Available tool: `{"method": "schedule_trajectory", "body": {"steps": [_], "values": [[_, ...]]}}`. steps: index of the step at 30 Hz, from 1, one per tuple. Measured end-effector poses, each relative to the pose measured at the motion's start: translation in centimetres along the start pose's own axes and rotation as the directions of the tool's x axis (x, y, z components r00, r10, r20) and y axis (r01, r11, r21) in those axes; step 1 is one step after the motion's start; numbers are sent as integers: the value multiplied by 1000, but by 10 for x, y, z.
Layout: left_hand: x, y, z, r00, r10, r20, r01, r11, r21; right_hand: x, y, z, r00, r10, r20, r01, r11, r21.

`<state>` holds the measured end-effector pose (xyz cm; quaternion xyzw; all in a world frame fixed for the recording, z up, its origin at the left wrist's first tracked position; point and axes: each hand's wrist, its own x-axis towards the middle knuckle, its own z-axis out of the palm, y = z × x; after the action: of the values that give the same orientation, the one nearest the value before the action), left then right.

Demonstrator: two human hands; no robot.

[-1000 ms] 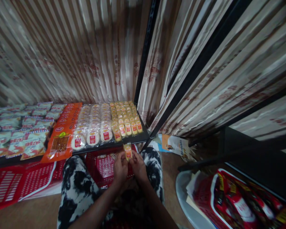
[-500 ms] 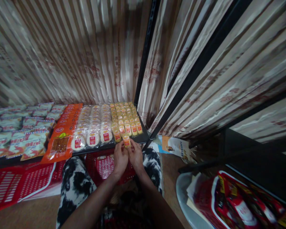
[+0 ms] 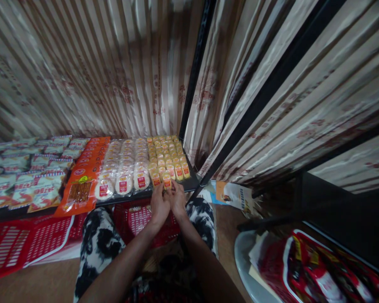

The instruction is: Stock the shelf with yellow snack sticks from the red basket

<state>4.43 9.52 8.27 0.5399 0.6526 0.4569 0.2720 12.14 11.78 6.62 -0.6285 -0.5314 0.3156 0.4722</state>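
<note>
The left hand (image 3: 160, 205) and the right hand (image 3: 178, 201) meet at the front edge of the black shelf (image 3: 190, 183), and both grips are closed in a fingertip pinch on one small yellow pack (image 3: 167, 180). The pack is held label up at the front of the yellow rows (image 3: 169, 159); the fingers hide its lower end, so whether it rests on the shelf cannot be told. The likeliest trouble is a knock: with so little room between the pack and its neighbours, a push too far forward or sideways could shove the front row askew. The wrappers look slick, so neighbours may slide or ride up over each other. The pack is also close to the shelf's edge, and if it were let go while overhanging, it could tip into the middle basket (image 3: 169, 232) below. A wrist drifting left might brush the round white packs (image 3: 123, 185), next to which lie the orange bags (image 3: 81, 185) and then the white bags (image 3: 47, 190). The middle basket, red and between the knees, has a few small wrapped items at its far side, too dim to name. The left basket (image 3: 11, 248), also red, is partly under the shelf, its contents not readable. To the right, a red basket with a white rim (image 3: 286, 263) is packed with shiny red packets (image 3: 326, 283), next to a pale tub (image 3: 241, 248).
</note>
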Motion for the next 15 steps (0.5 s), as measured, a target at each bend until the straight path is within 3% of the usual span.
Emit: {"method": "schedule_trajectory", "body": {"steps": [5, 10, 12, 15], "values": [[-1, -7, 3, 997, 74, -22, -74, 997, 7, 2, 4, 3, 999, -42, -7, 42, 999, -10], [-6, -16, -7, 960, 273, 53, -278, 952, 127, 2, 4, 5, 999, -43, -28, 43, 999, 18], [-7, -19, -12, 940, 340, 27, -338, 918, 208, 1, 3, 6, 998, -42, -38, 43, 999, 23], [-2, -26, -13, 933, 356, -51, -325, 896, 302, -1, 1, 6, 997, -64, -52, 64, 998, 0]]}}
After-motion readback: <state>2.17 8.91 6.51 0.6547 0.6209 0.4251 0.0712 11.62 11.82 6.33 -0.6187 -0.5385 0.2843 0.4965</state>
